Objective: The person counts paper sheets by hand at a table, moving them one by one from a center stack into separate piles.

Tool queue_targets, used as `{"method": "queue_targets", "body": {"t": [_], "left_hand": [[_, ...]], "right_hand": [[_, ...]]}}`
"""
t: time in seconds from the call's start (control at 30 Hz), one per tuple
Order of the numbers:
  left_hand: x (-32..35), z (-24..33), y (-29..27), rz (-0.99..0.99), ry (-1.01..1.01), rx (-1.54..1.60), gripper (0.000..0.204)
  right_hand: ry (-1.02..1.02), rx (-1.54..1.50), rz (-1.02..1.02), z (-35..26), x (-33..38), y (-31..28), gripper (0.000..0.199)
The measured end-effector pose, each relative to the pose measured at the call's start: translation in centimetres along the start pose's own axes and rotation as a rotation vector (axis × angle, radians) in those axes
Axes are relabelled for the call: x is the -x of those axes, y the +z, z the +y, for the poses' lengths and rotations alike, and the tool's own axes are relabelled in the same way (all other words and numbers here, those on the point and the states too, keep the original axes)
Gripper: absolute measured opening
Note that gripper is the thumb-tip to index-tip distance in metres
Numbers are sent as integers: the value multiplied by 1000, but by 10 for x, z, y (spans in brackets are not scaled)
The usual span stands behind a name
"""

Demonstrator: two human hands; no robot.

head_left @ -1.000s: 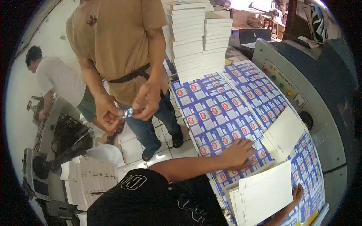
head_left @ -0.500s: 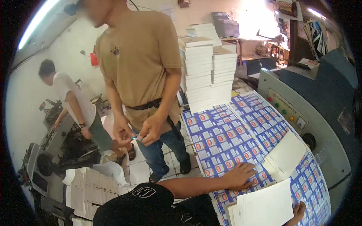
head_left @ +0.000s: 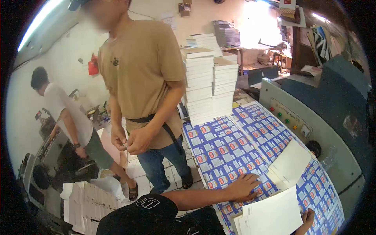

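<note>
My left hand (head_left: 243,188) lies palm down, fingers stretched, on a blue sheet printed with repeated red and white labels (head_left: 213,135). It is open and just beyond a stack of off-white paper sheets (head_left: 270,213). At that stack's right edge my right hand (head_left: 308,220) shows only in part, its fingers curled. Whether it grips anything, I cannot make out. A second, fanned bundle of pale sheets (head_left: 291,162) lies farther right on the printed sheet.
Tall stacks of white paper blocks (head_left: 199,84) stand at the table's far end. A grey machine (head_left: 297,117) with coloured buttons borders the right side. A person in a tan shirt (head_left: 143,70) stands left of the table, fingering something small. Bound paper blocks (head_left: 88,205) sit lower left.
The whole view has shifted slightly. The tan-shirted person's hands have drawn closer together. My left hand stays flat on the printed sheet, and my right stays beside the paper stack.
</note>
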State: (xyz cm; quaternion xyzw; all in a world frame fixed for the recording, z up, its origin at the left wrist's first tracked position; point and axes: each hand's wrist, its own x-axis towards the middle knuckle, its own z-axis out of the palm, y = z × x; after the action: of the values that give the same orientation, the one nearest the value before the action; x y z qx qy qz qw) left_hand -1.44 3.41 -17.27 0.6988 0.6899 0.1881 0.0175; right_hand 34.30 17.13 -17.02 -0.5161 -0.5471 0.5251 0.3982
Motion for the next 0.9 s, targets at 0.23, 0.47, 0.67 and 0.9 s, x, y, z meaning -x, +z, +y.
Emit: {"method": "queue_targets", "body": {"t": [0.23,0.47,0.67,0.9], "left_hand": [[0,-4,9,-20,21,31,55],[-2,-9,6,45,45,-26,54],[-5,-8,7,39,35,-23,55],[9,-4,4,39,-1,16,55]], "right_hand": [[-218,-36,115,-4,-6,17,10],[-228,144,100,28,-31,-3,21],[-245,214,96,32,-35,-7,20],[-249,244,53,23,-29,-13,26]]}}
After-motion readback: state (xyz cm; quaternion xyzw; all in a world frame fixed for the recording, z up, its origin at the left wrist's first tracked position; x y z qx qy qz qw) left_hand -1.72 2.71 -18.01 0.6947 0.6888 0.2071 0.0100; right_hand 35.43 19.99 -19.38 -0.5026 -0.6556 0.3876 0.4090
